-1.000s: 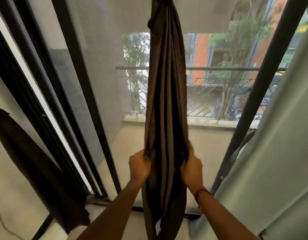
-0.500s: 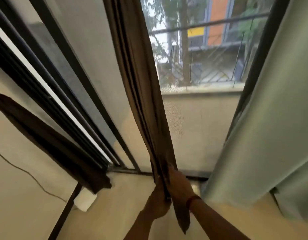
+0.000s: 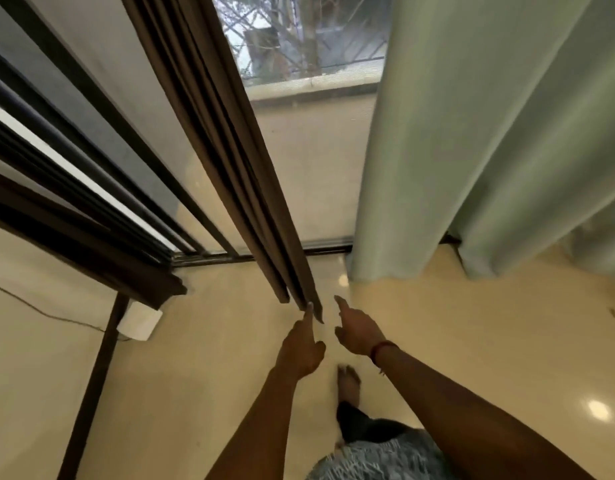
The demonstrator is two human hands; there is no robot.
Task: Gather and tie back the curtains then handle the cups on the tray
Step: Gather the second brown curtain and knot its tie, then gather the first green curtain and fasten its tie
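Glossy cream floor (image 3: 195,393) in front of a glass door with dark frames (image 3: 101,109), balcony ledge and blurred railing visible outside. Camera is pitched lower than 0.5 s ago: more floor, less of the outside. Brown curtain (image 3: 229,161) hangs gathered into a narrow bunch of pleats, running diagonally from top centre down to its hem just above the floor, near the door track. Pale green curtain (image 3: 472,140) hangs on the right, hem touching the floor, well apart from the brown one. A second dark brown strip (image 3: 81,244) crosses at far left, ending above a white box (image 3: 139,322) on the floor next to a dark post. Left hand (image 3: 300,348): 0.5 s ago it was wrapped round the bunch, now only an extended fingertip touches the bottom edge of the hem, other fingers curled, no grip. Right hand (image 3: 358,329): was clamped on the fabric with the left, now released, fingers open and pointing forward, just beside the hem but not touching it. Red thread band on the right wrist. Bare foot (image 3: 347,379) on the floor below the hands. No tray or cups in view.
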